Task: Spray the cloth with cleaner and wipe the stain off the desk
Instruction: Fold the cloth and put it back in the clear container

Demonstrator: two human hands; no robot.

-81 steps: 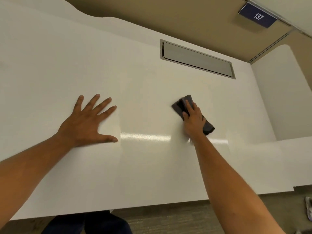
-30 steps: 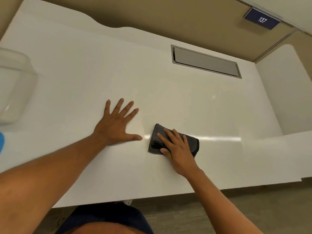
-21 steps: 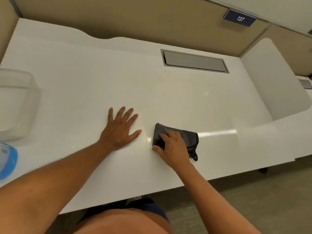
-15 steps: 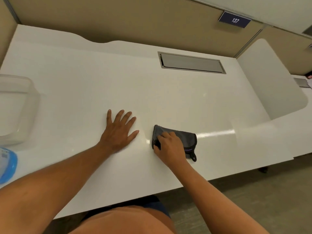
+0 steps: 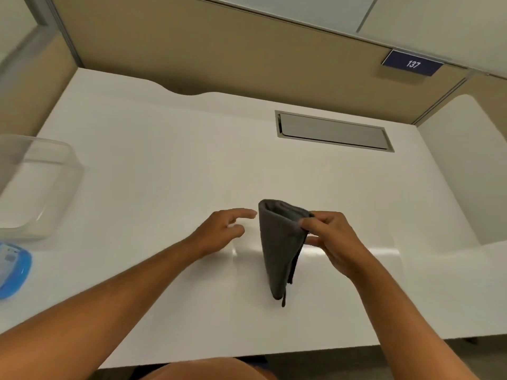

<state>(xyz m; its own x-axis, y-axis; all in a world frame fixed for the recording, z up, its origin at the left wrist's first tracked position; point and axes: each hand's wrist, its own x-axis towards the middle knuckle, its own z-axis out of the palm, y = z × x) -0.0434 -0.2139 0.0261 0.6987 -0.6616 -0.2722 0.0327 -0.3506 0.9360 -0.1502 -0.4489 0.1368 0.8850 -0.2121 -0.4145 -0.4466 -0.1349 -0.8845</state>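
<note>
A folded dark grey cloth (image 5: pixel 279 245) hangs above the white desk (image 5: pixel 170 165), pinched at its upper right edge by my right hand (image 5: pixel 332 239). Its lower tip points down towards the desk's front part. My left hand (image 5: pixel 222 229) hovers just left of the cloth with fingers apart, holding nothing. A blue and white object (image 5: pixel 12 270), possibly the cleaner, lies at the far left edge, cut off by the frame. I see no stain on the desk.
A clear plastic container (image 5: pixel 35 185) stands at the desk's left side. A grey cable hatch (image 5: pixel 333 131) is set into the desk at the back right. Beige partition walls enclose the desk, with a number plate (image 5: pixel 411 63) on the right.
My right hand has lifted the cloth off the desk and holds it hanging. My left hand has risen from lying flat on the desk and moved towards the cloth.
</note>
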